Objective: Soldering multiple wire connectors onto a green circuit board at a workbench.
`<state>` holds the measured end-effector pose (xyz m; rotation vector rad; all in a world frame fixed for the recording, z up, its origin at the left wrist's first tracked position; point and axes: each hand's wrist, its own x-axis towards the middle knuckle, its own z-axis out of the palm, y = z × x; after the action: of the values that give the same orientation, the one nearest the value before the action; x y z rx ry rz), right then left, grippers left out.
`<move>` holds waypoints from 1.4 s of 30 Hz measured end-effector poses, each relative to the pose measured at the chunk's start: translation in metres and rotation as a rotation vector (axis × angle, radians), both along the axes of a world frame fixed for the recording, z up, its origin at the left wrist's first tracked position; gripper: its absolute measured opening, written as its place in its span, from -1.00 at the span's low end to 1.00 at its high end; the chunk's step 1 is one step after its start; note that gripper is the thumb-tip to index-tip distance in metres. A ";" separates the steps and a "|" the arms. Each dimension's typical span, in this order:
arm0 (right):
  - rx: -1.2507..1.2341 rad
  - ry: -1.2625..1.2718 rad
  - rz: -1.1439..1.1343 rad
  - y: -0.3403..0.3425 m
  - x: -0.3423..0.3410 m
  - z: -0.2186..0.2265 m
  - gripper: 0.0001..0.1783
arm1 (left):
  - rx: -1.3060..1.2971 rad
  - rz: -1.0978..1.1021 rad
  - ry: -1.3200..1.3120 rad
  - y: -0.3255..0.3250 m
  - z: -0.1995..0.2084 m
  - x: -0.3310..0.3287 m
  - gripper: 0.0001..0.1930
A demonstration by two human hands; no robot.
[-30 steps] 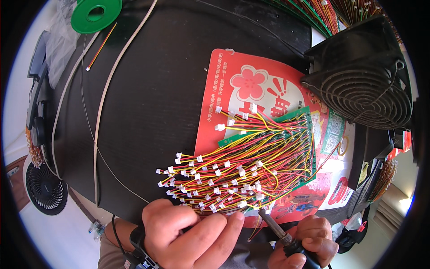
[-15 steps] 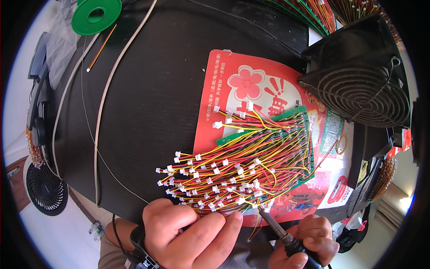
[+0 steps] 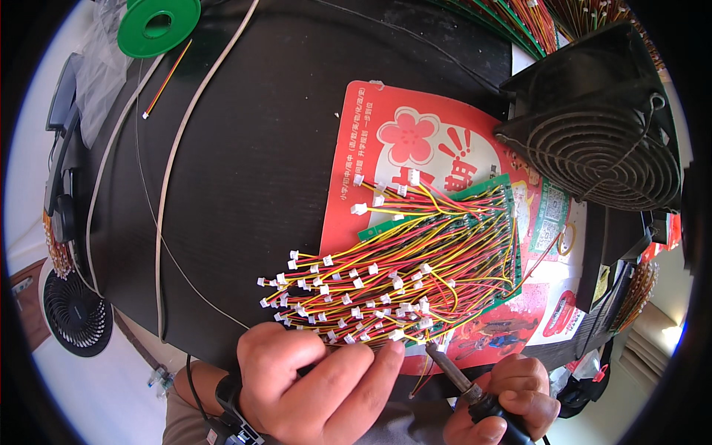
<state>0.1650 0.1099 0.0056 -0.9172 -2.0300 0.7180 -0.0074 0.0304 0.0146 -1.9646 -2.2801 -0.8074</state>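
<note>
Right hand (image 3: 525, 397), five o'clock, grips black-handled metal soldering iron (image 3: 454, 374); left hand (image 3: 311, 386), six o'clock, seemingly pinches thin grey wire (image 3: 177, 265).

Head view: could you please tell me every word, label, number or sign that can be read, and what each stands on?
I copy no wording, only where it stands.
Red mat: large red characters near the flower; small ones along its left edge.
Green panel: square codes, too small to read.
Red oval: lettering too small to read.

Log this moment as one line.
left hand: beside white connectors; right hand: grips soldering iron; green circuit board: wired, on red printed sheet; black box fan: right
</note>
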 end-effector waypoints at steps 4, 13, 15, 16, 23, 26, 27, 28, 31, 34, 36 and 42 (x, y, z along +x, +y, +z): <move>0.066 0.309 0.092 0.014 -0.014 0.000 -0.69 | 0.253 -0.060 -0.055 -0.017 -0.001 -0.003 -0.76; -0.159 0.259 0.563 0.027 0.032 -0.007 -0.47 | 0.141 -0.070 -0.248 -0.026 0.014 0.002 -0.89; 0.089 0.406 0.097 0.015 -0.009 -0.002 -0.68 | 0.100 -0.061 -0.171 -0.011 0.015 0.003 -0.87; 0.090 0.409 0.097 0.015 -0.010 -0.002 -0.68 | 0.094 -0.006 -0.176 -0.008 0.014 0.006 -0.84; 0.068 0.427 0.115 0.015 -0.011 -0.002 -0.65 | -0.013 -0.005 -0.064 0.002 0.004 0.002 -0.70; 0.065 0.418 0.104 0.013 -0.009 0.001 -0.65 | 0.006 -0.004 -0.065 0.002 0.003 0.005 -0.70; 0.067 0.426 0.094 0.013 -0.010 0.000 -0.65 | 0.014 0.015 -0.071 0.002 0.003 0.005 -0.71; 0.065 0.428 0.093 0.014 -0.011 0.000 -0.65 | 0.012 0.014 -0.069 0.002 0.002 0.005 -0.71; 0.057 0.428 0.091 0.014 -0.011 0.001 -0.65 | -0.010 0.071 -0.084 0.001 0.002 0.007 -0.70; 0.038 0.429 0.100 0.013 -0.012 0.001 -0.66 | 0.010 0.071 -0.056 0.002 0.000 0.007 -0.70; 0.030 0.440 0.101 0.013 -0.012 0.001 -0.66 | 0.016 0.064 -0.083 0.003 0.002 0.008 -0.69; 0.037 0.439 0.092 0.011 -0.013 0.001 -0.67 | 0.041 0.038 -0.037 -0.001 -0.005 0.005 -0.71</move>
<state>0.1515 0.1206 0.0066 -0.5847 -1.6953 0.8462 -0.0021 0.0293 0.0099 -1.8998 -2.2939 -0.8862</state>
